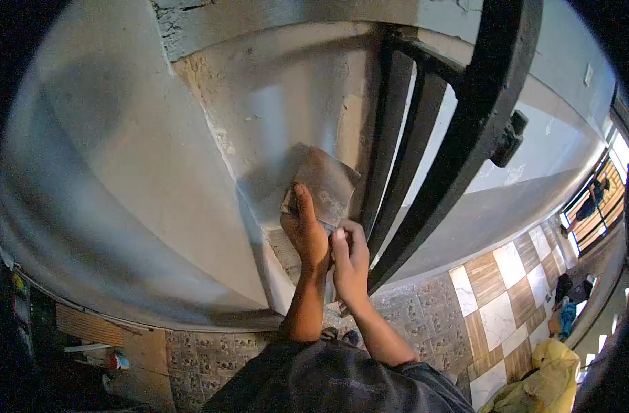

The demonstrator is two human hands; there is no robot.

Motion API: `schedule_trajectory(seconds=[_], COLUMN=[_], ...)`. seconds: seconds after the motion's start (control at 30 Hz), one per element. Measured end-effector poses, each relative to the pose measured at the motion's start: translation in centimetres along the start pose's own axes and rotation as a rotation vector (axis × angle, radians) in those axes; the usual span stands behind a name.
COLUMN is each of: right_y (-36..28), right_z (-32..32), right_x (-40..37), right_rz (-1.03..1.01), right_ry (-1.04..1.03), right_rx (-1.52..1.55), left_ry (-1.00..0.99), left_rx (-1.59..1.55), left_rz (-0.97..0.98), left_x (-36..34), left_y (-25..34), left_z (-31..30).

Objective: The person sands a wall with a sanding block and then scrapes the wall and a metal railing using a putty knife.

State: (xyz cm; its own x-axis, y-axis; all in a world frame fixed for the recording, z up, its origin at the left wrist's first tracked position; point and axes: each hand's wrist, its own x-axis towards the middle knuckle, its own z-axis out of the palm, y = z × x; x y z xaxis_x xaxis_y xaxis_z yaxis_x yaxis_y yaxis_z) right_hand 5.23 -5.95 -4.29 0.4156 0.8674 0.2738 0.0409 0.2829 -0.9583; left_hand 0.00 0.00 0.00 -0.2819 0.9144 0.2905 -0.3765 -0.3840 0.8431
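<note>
A worn, brownish-grey square sheet that looks like sandpaper is held up in front of a recess in the wall. My left hand grips its lower left side, with the thumb lying along the edge. At the bottom right corner, my right hand is closed, thumb and fingers pinched on the sheet. Its fingertips sit close to my left wrist. Behind the sheet is the plastered recess, with patchy, chipped edges.
A black metal frame with bars stands close on the right. A smooth grey wall curves along the left. Below are patterned floor tiles, a yellow cloth or bag at lower right, and a small container at lower left.
</note>
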Motion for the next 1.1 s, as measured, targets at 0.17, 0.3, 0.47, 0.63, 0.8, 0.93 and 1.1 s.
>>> schedule_trajectory(seconds=[0.17,0.3,0.47,0.63,0.8,0.93,1.1], right_y=[2.7,0.7,-0.3,-0.8,-1.4,1.9,0.7], right_z=[0.9,-0.2,1.1,0.3,0.6,1.7,1.2], right_x=[3.4,2.9,5.0,6.8,7.7,8.1,8.6], right_rz=[-0.116,0.168,0.059,0.198,0.159,0.038,-0.005], right_ry=[0.217,0.371,0.256,0.121,0.120,0.223,0.139], right_rx=[0.036,0.172,0.341,0.443,0.527,0.522,0.434], left_ry=[-0.101,-0.258,-0.237,-0.210,-0.331,-0.273,-0.250], left_rx=[0.177,0.403,0.632,0.773,0.849,0.859,0.748], left_rz=[0.247,0.097,0.199,0.331,0.358,0.384,0.360], left_x=[-1.2,-2.6,-0.4,1.4,2.9,2.3,2.9], left_y=[-1.7,-1.1,1.9,1.6,3.2,1.4,1.6], left_z=[-1.2,-3.3,-1.3,-0.5,1.2,0.8,1.5])
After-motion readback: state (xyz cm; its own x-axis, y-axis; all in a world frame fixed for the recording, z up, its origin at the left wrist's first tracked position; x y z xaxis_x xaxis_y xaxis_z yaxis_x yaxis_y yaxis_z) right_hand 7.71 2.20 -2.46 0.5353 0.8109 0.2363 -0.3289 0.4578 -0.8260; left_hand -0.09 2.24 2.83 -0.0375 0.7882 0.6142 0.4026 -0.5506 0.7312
